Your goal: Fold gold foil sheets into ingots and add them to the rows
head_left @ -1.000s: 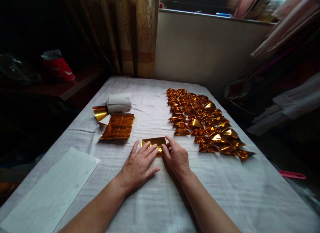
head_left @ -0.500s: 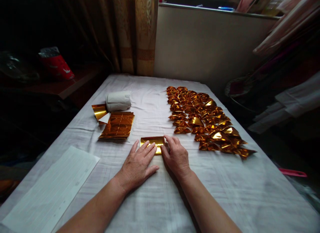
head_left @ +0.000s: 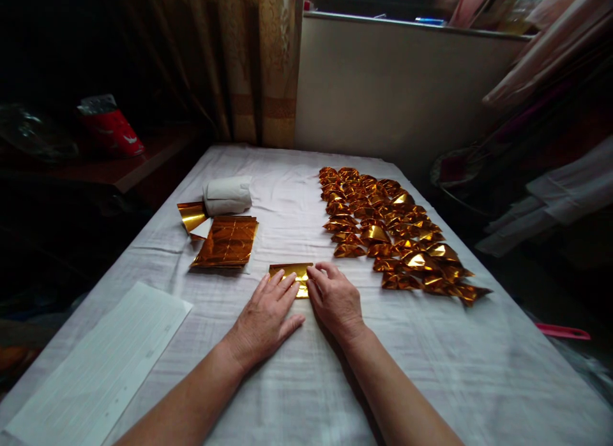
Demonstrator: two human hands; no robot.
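With the gold foil sheet (head_left: 291,275) just nearer than the flat foil stack (head_left: 225,241), left hand (head_left: 265,318) and right hand (head_left: 335,299) press it with flattened fingers, gripping nothing: crease firmly, edges aligned.

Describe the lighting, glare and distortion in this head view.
Head view: dim room, left side nearly black; light falls on the white tablecloth; bright glints on the folded gold papers and the gold sheet under both hands; wide-angle lens bows the table edges; sharp at centre.
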